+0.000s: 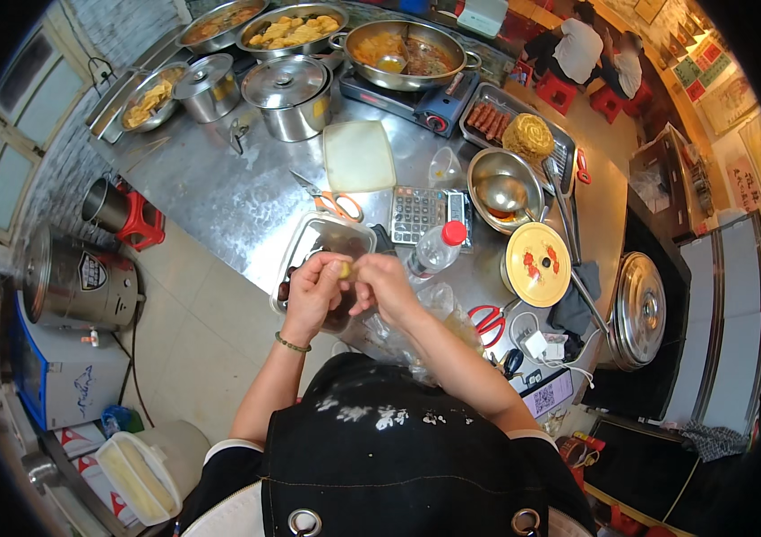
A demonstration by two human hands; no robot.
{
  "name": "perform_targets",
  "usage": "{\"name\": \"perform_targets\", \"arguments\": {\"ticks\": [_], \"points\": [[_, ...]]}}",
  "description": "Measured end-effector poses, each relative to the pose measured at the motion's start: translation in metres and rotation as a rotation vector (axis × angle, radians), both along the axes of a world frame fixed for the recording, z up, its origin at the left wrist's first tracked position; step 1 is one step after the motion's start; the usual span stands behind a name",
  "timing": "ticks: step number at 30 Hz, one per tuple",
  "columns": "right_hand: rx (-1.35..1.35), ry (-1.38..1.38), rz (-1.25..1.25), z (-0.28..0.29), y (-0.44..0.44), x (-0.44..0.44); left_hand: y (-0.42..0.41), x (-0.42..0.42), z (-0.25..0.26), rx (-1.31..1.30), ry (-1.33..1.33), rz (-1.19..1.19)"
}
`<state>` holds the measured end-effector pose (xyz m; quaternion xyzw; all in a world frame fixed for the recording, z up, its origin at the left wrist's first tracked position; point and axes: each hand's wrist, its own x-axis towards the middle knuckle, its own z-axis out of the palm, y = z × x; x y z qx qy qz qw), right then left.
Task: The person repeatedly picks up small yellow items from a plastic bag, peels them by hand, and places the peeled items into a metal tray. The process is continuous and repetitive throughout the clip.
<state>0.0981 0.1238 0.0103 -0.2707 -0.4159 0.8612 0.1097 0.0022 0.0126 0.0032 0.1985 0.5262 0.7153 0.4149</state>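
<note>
Above a clear plastic container holding dark round pieces, my two hands meet at their fingertips. My left hand, with a beaded bracelet at its wrist, pinches a small yellowish piece between thumb and forefinger. The fingertips of my right hand are bent against the same piece; whether they also grip it is hidden. A crumpled clear plastic bag lies under my right forearm. Just beyond my right hand is a clear bottle with a red cap, beside a calculator.
Orange-handled scissors and a whitish square board lie ahead on the steel table. A wide pan sits on a portable gas stove. Right are a metal bowl, a yellow-lidded pot and red-handled scissors.
</note>
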Motion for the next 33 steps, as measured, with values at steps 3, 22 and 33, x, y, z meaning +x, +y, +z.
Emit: {"name": "perform_targets", "arguments": {"ticks": [3,22,33], "points": [[0.092,-0.039,0.113,0.012,0.01,0.004,0.0,0.0,0.0,0.005,0.032,0.019],[0.118,-0.152,0.098,0.005,0.014,0.001,0.005,0.005,0.0,-0.001,-0.071,-0.022],[0.039,-0.143,0.211,0.004,0.021,0.001,-0.001,-0.001,-0.026,0.125,-0.5,-0.128]]}}
